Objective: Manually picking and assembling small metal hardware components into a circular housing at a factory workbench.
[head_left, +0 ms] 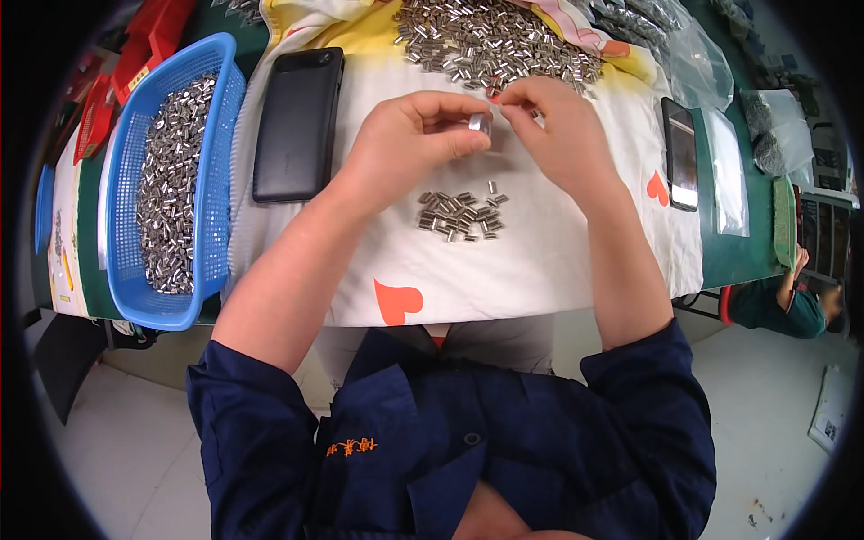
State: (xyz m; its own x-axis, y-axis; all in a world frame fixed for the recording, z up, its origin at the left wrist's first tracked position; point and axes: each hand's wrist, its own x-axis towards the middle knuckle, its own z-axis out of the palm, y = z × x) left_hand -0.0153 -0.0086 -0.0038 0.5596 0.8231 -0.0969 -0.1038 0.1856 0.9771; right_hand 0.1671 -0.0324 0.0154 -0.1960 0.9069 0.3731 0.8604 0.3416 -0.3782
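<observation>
My left hand (pixel 405 139) is closed in a pinch, thumb below and fingers above, on a small shiny silvery piece (pixel 478 122) whose exact kind I cannot make out. Close to its right, my right hand (pixel 562 130) has thumb and forefinger drawn together. A tiny red bit shows by those fingertips; what they hold is too small to name. Below both hands lies a small pile of short metal cylinders (pixel 459 216) on the white cloth (pixel 513 279). Beyond the hands spreads a larger heap of similar cylinders (pixel 495 45).
On the left stands a blue plastic basket (pixel 227 171) full of metal cylinders, beside a black power bank (pixel 298 126). Red bins (pixel 144 45) sit at the far left. A phone (pixel 679 153) and clear plastic bags (pixel 702 67) lie on the right. Another person (pixel 778 306) is at the right edge.
</observation>
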